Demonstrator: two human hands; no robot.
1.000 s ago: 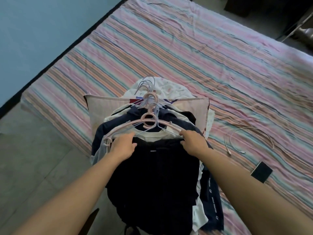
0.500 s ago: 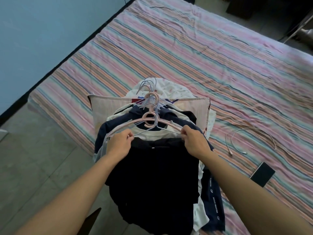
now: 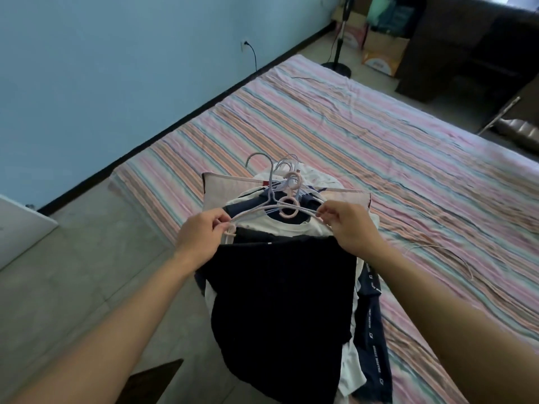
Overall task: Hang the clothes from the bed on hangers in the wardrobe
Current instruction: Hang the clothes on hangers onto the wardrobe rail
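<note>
Hands both pinching pink hanger: left hand at its left end, right hand at right end, above clothes pile on bed.

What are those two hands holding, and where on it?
A pink hanger. The left hand pinches its left shoulder end, the right hand pinches its right arm, above the dark garment on the pile.

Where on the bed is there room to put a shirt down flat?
The striped sheet lies bare from the blue wall side across to the far edge, beyond the pillow. It is crowded near you: the clothes pile and hangers fill that corner, where the left hand and right hand pinch a pink hanger. A white cable lies right of the pile.
</note>
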